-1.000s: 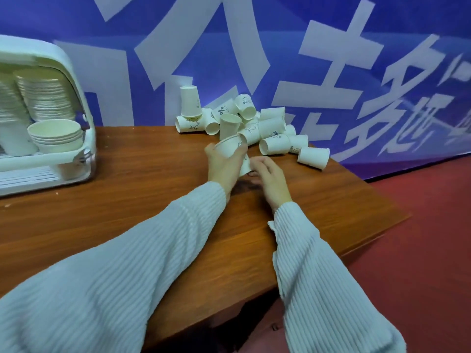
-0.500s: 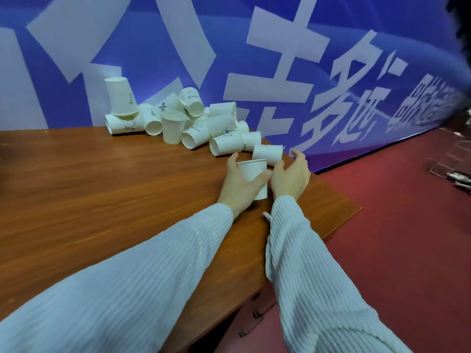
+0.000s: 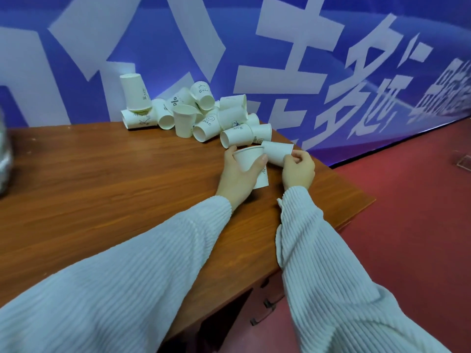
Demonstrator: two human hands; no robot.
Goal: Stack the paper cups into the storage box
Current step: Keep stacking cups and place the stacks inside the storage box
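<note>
Head view: the left hand (image 3: 238,174) holds an upright cup (image 3: 251,161) just above the desk (image 3: 102,174), fingers wrapped round it. Half a second ago the right hand only reached toward a lying cup; now the right hand (image 3: 298,170) pinches that second cup (image 3: 276,152) and tips it toward the first cup's open mouth. So I think one cup is about to slide into the other. The cup pile (image 3: 193,115) sits close behind, near the blue banner (image 3: 254,47). The storage box has slipped out of sight, so nothing goes in yet.
</note>
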